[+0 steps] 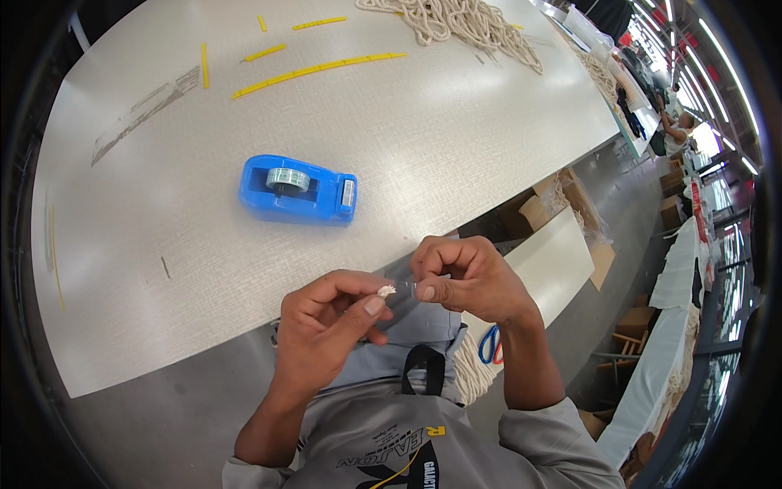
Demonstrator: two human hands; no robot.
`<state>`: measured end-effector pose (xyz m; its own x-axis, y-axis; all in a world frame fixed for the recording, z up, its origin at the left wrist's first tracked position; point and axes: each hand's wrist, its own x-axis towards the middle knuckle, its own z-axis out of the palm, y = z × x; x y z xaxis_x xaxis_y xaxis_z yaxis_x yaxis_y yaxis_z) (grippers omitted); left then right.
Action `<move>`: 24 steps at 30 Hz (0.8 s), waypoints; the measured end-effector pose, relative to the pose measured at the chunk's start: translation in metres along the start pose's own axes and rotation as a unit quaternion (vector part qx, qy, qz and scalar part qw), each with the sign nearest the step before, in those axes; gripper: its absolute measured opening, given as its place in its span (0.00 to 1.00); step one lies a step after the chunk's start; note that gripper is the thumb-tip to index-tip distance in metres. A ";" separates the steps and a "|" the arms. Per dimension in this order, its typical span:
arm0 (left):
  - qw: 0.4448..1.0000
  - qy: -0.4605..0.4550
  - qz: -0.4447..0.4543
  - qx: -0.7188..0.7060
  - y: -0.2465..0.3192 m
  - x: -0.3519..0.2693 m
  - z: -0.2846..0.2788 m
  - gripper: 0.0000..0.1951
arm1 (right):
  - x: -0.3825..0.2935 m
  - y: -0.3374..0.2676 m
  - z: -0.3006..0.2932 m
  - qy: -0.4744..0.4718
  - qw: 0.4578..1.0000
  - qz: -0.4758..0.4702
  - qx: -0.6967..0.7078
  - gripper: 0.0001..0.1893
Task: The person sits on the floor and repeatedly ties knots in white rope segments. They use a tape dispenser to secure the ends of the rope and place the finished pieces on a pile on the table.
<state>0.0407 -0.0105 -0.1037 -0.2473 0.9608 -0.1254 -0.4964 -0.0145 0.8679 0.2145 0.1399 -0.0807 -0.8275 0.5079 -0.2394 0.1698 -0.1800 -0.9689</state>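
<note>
Between the thumb and fingers of my left hand [342, 324] is the frayed end of a cream cord [387, 291]. My right hand [467, 278], just to its right, pinches a short piece of clear tape [405, 285] that reaches towards the cord end; whether the two touch is hard to tell. Both hands are above my lap, near the table's edge. Beyond them on the pale table [397, 140] stands a blue tape dispenser [293, 211] with a roll of tape [288, 178] in it.
A heap of cream cord [458, 21] lies at the table's far side, near yellow tape strips [317, 73]. At my right are a bundle of cord [473, 373], scissors with blue and red handles [487, 345], and a cardboard box [577, 195]. A person [675, 137] is far off.
</note>
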 end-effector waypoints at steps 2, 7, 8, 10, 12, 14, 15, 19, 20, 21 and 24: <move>1.000 0.014 0.000 0.002 0.001 0.000 0.000 0.07 | 0.001 0.002 -0.001 0.004 0.999 -0.020 -0.032 0.16; 1.000 0.011 -0.024 0.009 0.003 0.001 0.001 0.07 | 0.001 0.004 -0.002 0.005 0.994 -0.061 -0.094 0.16; 0.999 0.009 -0.028 0.012 0.002 0.001 0.002 0.07 | 0.000 0.004 -0.003 0.002 0.994 -0.060 -0.092 0.16; 0.999 0.003 -0.036 0.019 0.002 0.001 0.002 0.07 | 0.000 0.004 -0.003 0.003 0.991 -0.074 -0.108 0.16; 0.999 -0.005 -0.043 0.027 0.001 0.001 0.001 0.07 | -0.001 0.004 -0.003 0.001 0.992 -0.071 -0.102 0.17; 0.999 -0.006 -0.042 0.029 -0.001 0.001 0.001 0.08 | -0.001 0.004 -0.002 0.002 0.992 -0.073 -0.106 0.17; 0.999 -0.006 -0.041 0.029 -0.001 0.001 0.001 0.08 | -0.001 0.004 -0.002 0.002 0.991 -0.072 -0.109 0.17; 0.999 0.005 -0.035 0.024 -0.001 0.000 0.000 0.08 | -0.002 0.003 -0.003 0.008 0.987 -0.079 -0.139 0.16; 0.999 0.006 -0.033 0.027 0.000 0.000 -0.001 0.08 | -0.002 0.003 -0.003 0.005 0.989 -0.071 -0.130 0.16; 0.999 0.007 -0.031 0.029 0.001 0.000 -0.002 0.08 | -0.002 0.003 -0.003 0.006 0.989 -0.071 -0.130 0.16; 0.999 0.007 -0.039 0.026 0.002 -0.001 -0.001 0.08 | -0.002 0.002 -0.002 0.006 0.989 -0.066 -0.132 0.17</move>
<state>0.0387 -0.0115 -0.1024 -0.2215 0.9542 -0.2012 -0.4717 0.0757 0.8785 0.2175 0.1406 -0.0824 -0.8454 0.5228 -0.1097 0.1963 0.1130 -0.9740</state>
